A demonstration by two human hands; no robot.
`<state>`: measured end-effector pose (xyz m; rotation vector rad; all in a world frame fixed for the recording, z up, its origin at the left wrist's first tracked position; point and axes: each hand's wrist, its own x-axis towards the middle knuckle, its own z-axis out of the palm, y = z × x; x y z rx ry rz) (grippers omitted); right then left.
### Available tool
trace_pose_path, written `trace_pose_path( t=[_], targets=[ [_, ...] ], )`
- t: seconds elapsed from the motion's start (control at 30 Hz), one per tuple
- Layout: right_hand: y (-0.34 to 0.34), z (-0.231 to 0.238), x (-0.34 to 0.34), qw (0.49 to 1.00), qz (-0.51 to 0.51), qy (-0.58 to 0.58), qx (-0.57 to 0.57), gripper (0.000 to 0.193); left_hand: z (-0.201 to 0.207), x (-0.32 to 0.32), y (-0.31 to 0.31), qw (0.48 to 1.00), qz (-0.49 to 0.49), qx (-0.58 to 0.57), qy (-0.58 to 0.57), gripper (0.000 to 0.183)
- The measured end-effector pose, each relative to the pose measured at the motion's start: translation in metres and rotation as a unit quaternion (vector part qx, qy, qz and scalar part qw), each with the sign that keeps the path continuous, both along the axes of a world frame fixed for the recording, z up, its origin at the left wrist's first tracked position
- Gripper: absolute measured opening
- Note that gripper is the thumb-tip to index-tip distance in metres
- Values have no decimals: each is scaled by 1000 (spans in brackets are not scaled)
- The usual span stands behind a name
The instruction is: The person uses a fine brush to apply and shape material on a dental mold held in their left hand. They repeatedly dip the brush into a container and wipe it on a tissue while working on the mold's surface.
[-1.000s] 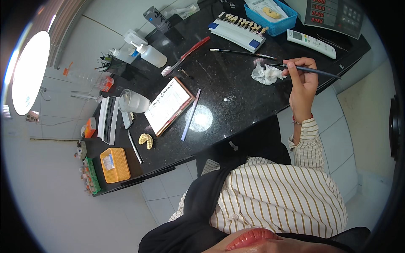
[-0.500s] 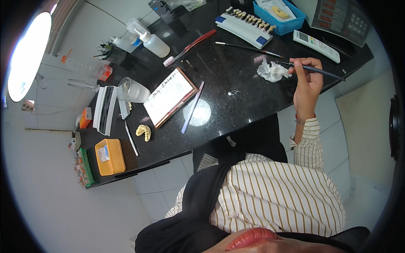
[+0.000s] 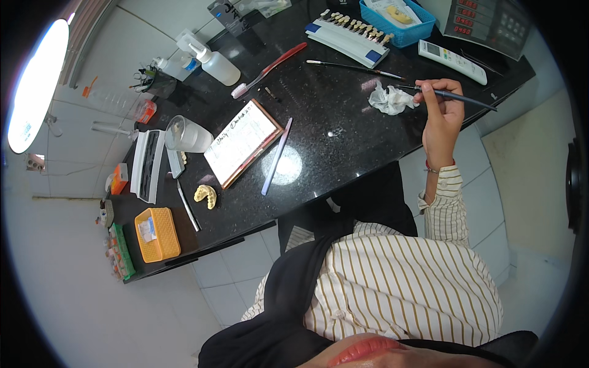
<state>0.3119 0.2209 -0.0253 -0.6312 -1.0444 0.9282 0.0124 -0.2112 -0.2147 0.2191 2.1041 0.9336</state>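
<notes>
My right hand (image 3: pixel 443 116) is closed around a thin brush (image 3: pixel 472 102) near the right edge of the black counter. The brush's dark handle points away to the right, and its ferrule end reaches toward a crumpled white tissue (image 3: pixel 385 100). Whether the tip touches the tissue, I cannot tell. Just beyond the tissue lies a second slim brush (image 3: pixel 356 69). A white holder with a row of tooth shade tabs (image 3: pixel 346 43) stands behind it. To the right of the holder rests a white remote control (image 3: pixel 453 61). My left hand is out of sight.
Across the counter (image 3: pixel 343 165) lie a lilac stick (image 3: pixel 277 157), a paper pad (image 3: pixel 242 144), a red-handled toothbrush (image 3: pixel 270 70) and a dental model (image 3: pixel 210 195). A plastic cup (image 3: pixel 189 135) and white bottle (image 3: pixel 219 67) stand left. Baskets, yellow (image 3: pixel 165 248) and blue (image 3: pixel 414 37), sit at opposite ends.
The whole view has shifted slightly, with the counter's things appearing a little further left. My right hand still grips the brush beside the tissue.
</notes>
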Motion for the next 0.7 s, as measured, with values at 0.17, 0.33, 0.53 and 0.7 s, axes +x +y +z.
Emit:
trace_pose_path(
  t=[0.17,0.33,0.53,0.7],
  targets=[
    [-1,0,-1,1000,-6,-8,-8,15,-2,-3,-4,1000,-1,-1,-2,28],
    [0,-2,-1,1000,-4,9,-10,15,-4,-5,-6,1000,0,-2,-3,29],
    [1,-3,1,1000,-7,22,-13,15,-5,-6,-11,1000,-6,-10,-6,30],
    [0,-3,0,1000,-2,28,-12,15,-5,-6,-18,1000,-12,-18,-8,31]
  ],
)
